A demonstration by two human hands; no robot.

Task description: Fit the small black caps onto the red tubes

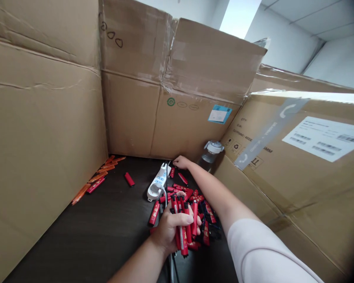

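White sleeve [262,251] on R arm. R hand [181,162] at far edge of heap [208,214], fingers half curled, just past one red lighter [172,172]; can't tell if holding anything. L hand [168,232] shut round upright bunch of red lighters [182,224], above heap on dark table [76,236]. White power strip [158,181] beside heap. Lone red lighter [129,179] well left; orange lighters [97,177] along carton [47,137] foot. Bottle [211,155] in corner by cartons.
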